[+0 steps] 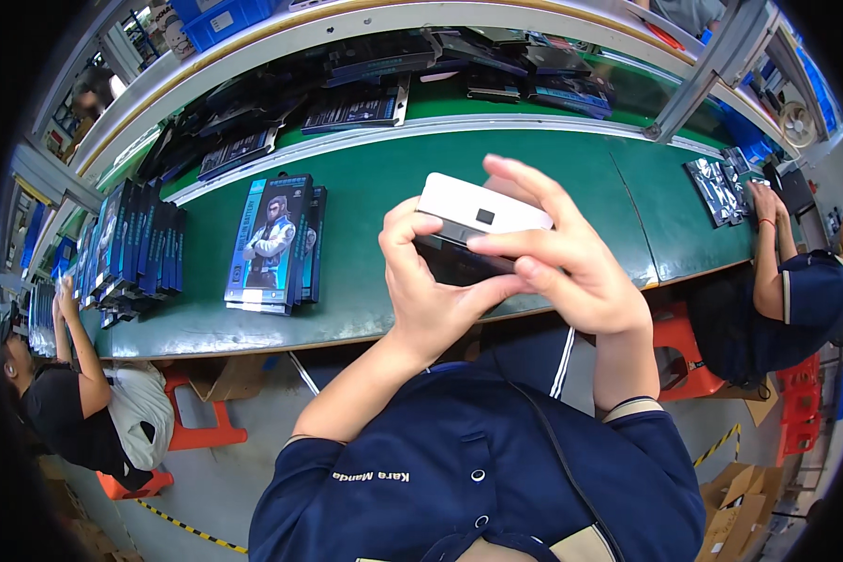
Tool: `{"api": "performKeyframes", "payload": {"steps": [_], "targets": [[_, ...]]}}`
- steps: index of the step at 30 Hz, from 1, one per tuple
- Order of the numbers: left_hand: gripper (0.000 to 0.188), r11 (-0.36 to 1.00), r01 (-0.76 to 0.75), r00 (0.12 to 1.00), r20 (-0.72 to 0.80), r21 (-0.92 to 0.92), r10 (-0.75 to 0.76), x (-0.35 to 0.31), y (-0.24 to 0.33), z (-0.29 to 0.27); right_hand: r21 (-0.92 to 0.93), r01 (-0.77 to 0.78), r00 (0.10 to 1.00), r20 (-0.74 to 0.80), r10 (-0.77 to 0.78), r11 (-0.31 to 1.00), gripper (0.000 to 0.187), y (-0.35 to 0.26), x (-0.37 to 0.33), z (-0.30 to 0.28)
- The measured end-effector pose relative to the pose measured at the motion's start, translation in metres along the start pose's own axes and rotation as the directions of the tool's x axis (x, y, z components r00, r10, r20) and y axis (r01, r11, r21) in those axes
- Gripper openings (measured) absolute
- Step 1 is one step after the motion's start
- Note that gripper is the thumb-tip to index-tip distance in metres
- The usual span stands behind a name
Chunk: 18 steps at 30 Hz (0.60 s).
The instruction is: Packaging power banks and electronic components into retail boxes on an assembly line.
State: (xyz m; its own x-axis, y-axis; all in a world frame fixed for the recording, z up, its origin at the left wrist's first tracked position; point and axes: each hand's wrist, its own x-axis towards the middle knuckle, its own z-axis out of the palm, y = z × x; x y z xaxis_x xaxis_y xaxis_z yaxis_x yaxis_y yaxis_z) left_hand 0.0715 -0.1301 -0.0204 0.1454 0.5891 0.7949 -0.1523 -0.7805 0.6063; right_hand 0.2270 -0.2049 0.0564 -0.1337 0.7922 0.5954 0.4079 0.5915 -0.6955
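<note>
Here we are, left hand [420, 281] and right hand [585, 272] both clamped on a slim box [457, 206], its smooth white face marked by a small black square, darker beneath, tilted over the smooth green worktop [365, 187]; glossy printed cartons [273, 244] stand to our left, dark packages [351, 110] heap beyond, red stools [674, 342] flank us.
</note>
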Motion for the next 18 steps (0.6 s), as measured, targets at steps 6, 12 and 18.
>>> {"api": "performKeyframes", "payload": {"steps": [6,12,18], "targets": [[0.055,0.831,0.295,0.955,0.113,-0.472,-0.275,0.011,0.014,-0.017,0.291,0.03,0.776,-0.61,0.162,0.956,0.042,0.025,-0.019,0.065],[0.031,0.745,0.342,0.93,0.091,-0.573,-0.356,0.027,0.021,-0.017,0.205,0.213,0.78,-0.625,-0.04,0.955,0.022,0.039,-0.01,0.073],[0.019,0.819,0.199,0.976,0.031,-0.538,-0.217,0.02,0.007,-0.014,0.093,0.276,0.783,-0.6,-0.167,0.957,0.028,0.042,-0.01,0.076]]}}
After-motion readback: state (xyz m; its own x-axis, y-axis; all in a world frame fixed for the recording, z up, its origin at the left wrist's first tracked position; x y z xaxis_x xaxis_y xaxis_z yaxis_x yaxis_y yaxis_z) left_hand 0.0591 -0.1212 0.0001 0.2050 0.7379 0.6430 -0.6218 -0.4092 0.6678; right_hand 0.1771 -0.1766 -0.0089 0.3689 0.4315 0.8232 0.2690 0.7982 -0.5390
